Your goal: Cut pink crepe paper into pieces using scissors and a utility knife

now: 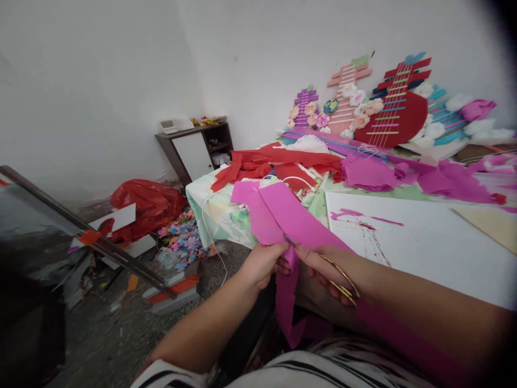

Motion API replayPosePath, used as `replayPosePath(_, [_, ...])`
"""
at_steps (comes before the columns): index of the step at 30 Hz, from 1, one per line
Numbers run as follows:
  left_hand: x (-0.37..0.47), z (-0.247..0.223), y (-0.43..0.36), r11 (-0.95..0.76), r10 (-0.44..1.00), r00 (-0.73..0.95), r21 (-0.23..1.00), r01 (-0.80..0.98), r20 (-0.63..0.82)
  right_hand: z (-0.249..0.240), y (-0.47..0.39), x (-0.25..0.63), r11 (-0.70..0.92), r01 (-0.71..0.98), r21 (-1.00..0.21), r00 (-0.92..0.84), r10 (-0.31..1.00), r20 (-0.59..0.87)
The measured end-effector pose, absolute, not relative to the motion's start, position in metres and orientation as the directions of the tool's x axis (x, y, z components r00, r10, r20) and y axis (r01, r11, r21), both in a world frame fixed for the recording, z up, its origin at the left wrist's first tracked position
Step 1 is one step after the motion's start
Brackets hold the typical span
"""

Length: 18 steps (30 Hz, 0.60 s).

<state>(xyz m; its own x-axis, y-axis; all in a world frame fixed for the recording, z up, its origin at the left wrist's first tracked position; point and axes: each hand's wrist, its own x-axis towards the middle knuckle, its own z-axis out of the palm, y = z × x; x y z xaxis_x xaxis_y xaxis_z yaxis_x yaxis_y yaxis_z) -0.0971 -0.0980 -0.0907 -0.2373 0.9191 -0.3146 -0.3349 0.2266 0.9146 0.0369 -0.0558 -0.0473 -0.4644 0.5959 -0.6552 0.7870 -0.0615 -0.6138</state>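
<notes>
My left hand [269, 264] pinches the edge of a bright pink crepe paper strip [264, 215], which hangs down below it toward my lap. In my right hand [323, 264] are gold-handled scissors [346, 293], their blades partly inside the paper close to my left fingers. A cut runs up the pink sheet, splitting it into two strips. The wider strip [307, 215] passes under my right forearm and trails down to the lower right. Most of the scissor blades is hidden by paper and fingers.
On the table lie red crepe paper [283, 159], crumpled pink paper [371, 172] and a paint-stained white board [420, 231]. Guitar-shaped decorations [398, 116] lean on the wall. Colourful paper scraps [188, 237], a red bag [147, 202] and a metal bar [89, 231] are at left.
</notes>
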Motion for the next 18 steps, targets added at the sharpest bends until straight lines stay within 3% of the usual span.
replayPosePath(9, [-0.099,-0.090,-0.098,0.223,0.919,-0.222,0.895,-0.385,-0.325,-0.056,-0.056,0.040,-0.181,0.755,-0.630,-0.439,0.574,-0.691])
replayPosePath(14, [-0.100,-0.091,-0.098,0.211,0.924,-0.220,0.896,-0.391,-0.314,-0.059,-0.059,0.042,-0.254,0.653,-0.714,-0.494,0.571,-0.656])
replayPosePath(18, [-0.102,-0.093,-0.096,0.195,0.921,-0.240,0.898,-0.395,-0.306,-0.050,-0.066,0.040,-0.375,0.606,-0.701,-0.484,0.526,-0.699])
